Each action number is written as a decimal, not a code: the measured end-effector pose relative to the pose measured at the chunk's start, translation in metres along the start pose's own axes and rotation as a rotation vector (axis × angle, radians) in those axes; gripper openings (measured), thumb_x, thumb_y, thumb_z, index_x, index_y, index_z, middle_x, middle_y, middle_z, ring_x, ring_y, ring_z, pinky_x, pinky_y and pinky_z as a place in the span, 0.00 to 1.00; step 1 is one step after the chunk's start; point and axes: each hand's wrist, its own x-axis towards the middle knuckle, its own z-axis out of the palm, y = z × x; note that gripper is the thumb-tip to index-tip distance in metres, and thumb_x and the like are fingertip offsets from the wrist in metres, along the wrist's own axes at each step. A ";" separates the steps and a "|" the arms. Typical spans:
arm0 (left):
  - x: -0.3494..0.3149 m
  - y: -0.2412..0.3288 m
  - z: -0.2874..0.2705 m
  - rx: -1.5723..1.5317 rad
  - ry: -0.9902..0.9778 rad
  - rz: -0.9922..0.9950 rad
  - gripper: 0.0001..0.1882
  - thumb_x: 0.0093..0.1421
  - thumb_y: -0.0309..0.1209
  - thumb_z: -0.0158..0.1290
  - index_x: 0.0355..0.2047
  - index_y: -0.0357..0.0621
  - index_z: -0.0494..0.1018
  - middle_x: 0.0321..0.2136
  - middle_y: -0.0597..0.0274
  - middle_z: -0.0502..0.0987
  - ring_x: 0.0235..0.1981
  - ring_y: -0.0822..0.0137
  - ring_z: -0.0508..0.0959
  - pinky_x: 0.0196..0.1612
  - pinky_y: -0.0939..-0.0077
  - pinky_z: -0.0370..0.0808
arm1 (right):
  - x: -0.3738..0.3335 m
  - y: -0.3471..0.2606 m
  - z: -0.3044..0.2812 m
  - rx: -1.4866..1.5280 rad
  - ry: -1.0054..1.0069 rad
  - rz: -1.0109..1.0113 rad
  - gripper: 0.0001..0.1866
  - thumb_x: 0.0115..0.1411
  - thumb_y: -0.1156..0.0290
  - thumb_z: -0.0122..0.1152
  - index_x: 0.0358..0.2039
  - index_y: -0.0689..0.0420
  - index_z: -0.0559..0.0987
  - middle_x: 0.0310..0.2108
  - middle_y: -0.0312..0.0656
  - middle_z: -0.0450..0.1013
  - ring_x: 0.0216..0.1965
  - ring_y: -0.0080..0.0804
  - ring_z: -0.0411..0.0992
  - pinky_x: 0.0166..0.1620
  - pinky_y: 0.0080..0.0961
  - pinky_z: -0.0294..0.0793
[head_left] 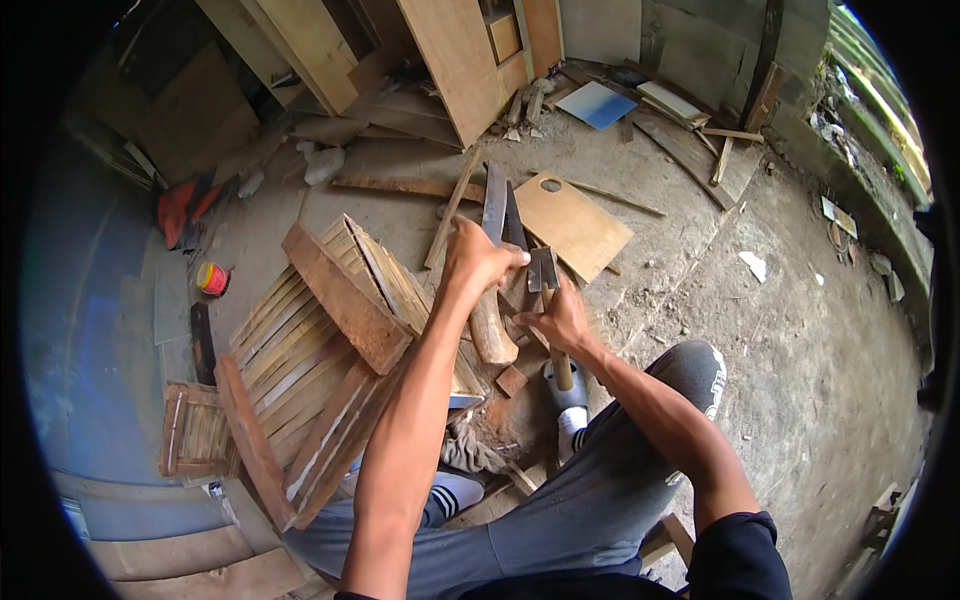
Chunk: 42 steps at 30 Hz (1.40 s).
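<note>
My left hand (477, 256) is closed around a machete-like knife near where blade meets handle. Its broad grey blade (495, 200) points away from me, and its thick, curved wooden handle (491, 330) hangs toward my feet. Just right of it, my right hand (562, 318) grips a hammer close below its dark metal head (541, 268); the wooden shaft (563, 372) extends down toward my foot. A dark, narrow strip (515, 222) lies beside the knife blade, partly hidden. Beyond both hands rests a square plywood board (572, 222) with a round hole.
A slatted wooden piece (300, 340) with a reddish-brown plank (345, 300) across it lies at my left. Farther left are a small red-and-yellow tub (212, 279) and a smaller slatted piece (188, 428). Tall boards (455, 70) lean at the back, near a blue-white panel (596, 104).
</note>
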 end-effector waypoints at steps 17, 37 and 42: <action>-0.080 -0.064 -0.004 -0.893 -0.437 0.039 0.25 0.67 0.30 0.46 0.62 0.43 0.54 0.37 0.56 0.73 0.23 0.76 0.70 0.21 0.84 0.72 | 0.026 0.039 -0.028 0.224 0.139 0.174 0.34 0.45 0.56 0.77 0.45 0.63 0.71 0.34 0.41 0.73 0.35 0.30 0.71 0.40 0.29 0.72; -0.049 -0.051 0.027 -0.738 -0.339 0.295 0.26 0.69 0.36 0.46 0.64 0.46 0.54 0.29 0.65 0.66 0.14 0.80 0.66 0.14 0.84 0.66 | 0.037 0.048 -0.028 0.328 -0.063 0.192 0.26 0.58 0.60 0.67 0.51 0.60 0.69 0.36 0.35 0.71 0.35 0.22 0.65 0.39 0.22 0.68; -0.048 -0.049 0.032 -0.748 -0.324 0.274 0.27 0.69 0.36 0.46 0.65 0.47 0.53 0.29 0.66 0.66 0.14 0.81 0.66 0.13 0.84 0.66 | 0.037 0.047 -0.031 0.369 -0.042 0.158 0.26 0.58 0.59 0.66 0.51 0.59 0.69 0.32 0.33 0.69 0.30 0.21 0.64 0.34 0.21 0.67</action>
